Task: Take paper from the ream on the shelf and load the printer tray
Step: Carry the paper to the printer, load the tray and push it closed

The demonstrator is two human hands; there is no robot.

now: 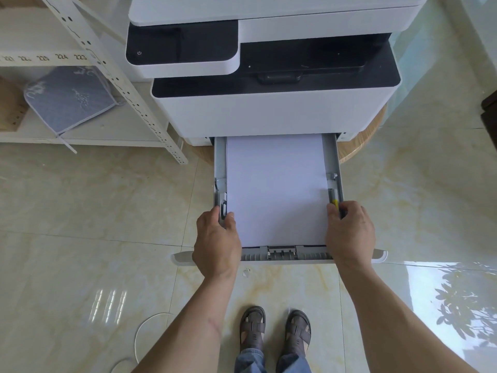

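Note:
A white and black printer (269, 109) stands on a low round wooden base. Its grey paper tray (334, 160) is pulled out toward me over the floor. A stack of white paper (277, 189) lies flat inside the tray. My left hand (216, 238) grips the tray's left side guide, thumb on the paper's edge. My right hand (349, 232) pinches the right side guide with the yellow tab (335, 203). No ream of paper is visible on the shelf.
A white metal shelf (126, 90) stands to the left, holding a grey-blue cushion (70, 98) and a wooden piece. The floor is glossy beige tile. My sandalled feet (274, 329) stand just before the tray. A white cable loops on the floor at lower left.

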